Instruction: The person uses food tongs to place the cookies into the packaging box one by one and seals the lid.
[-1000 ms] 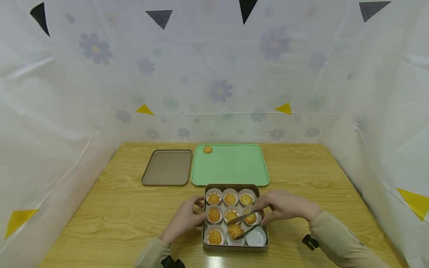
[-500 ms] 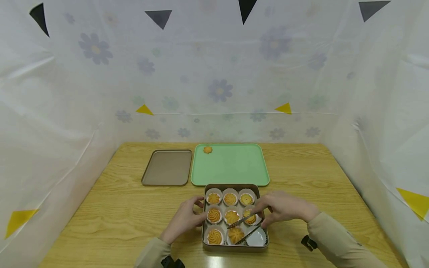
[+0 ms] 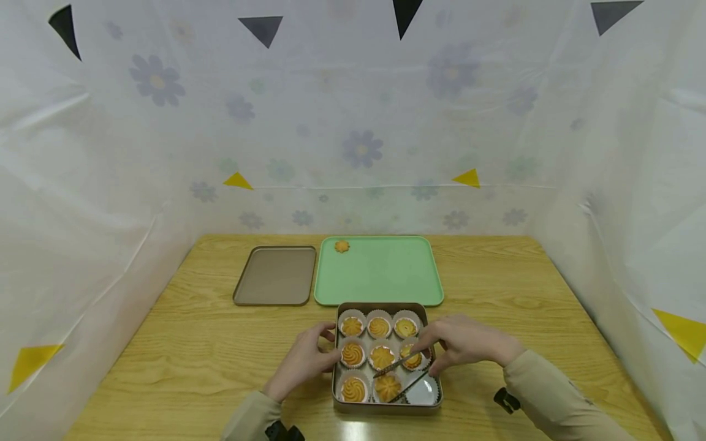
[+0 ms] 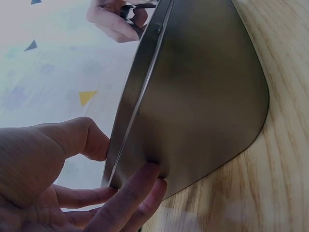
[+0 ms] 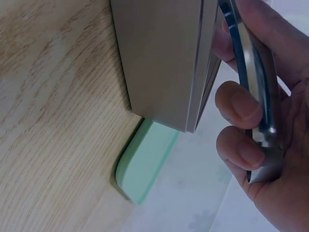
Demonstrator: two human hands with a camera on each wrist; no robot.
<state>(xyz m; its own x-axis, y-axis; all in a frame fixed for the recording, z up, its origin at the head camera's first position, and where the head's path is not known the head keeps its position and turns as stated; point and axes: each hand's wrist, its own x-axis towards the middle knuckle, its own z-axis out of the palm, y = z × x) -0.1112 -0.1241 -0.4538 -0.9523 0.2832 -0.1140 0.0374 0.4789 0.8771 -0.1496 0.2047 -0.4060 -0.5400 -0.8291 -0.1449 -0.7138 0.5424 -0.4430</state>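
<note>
A square metal tin [image 3: 380, 410] holds rows of paper cups with golden piped cookies. My left hand [image 3: 303, 360] steadies its left side; in the left wrist view the thumb is at the rim and the fingertips press the outer wall. With my right hand [image 3: 469, 340] I grip metal tongs [image 5: 256, 87], fingers curled round the handle. Over the front row, the tong arms stand apart beside a star-shaped cookie [image 3: 388, 387] in the middle cup, one arm at its right edge. The white bottom shows in the front right paper cup [image 3: 422, 390].
A green tray [image 3: 380, 275] lies just behind the tin, with one small flower-shaped cookie [image 3: 342, 246] at its back left. Beside it on the left is a flat brown tray [image 3: 276, 275]. White sheeting [image 3: 353, 110] surrounds the wooden table [image 3: 182, 343].
The star-shaped cookie, earlier between the tong tips, has come down into the front middle cup. The tongs have spread and slid slightly off it. My left hand has stayed put.
</note>
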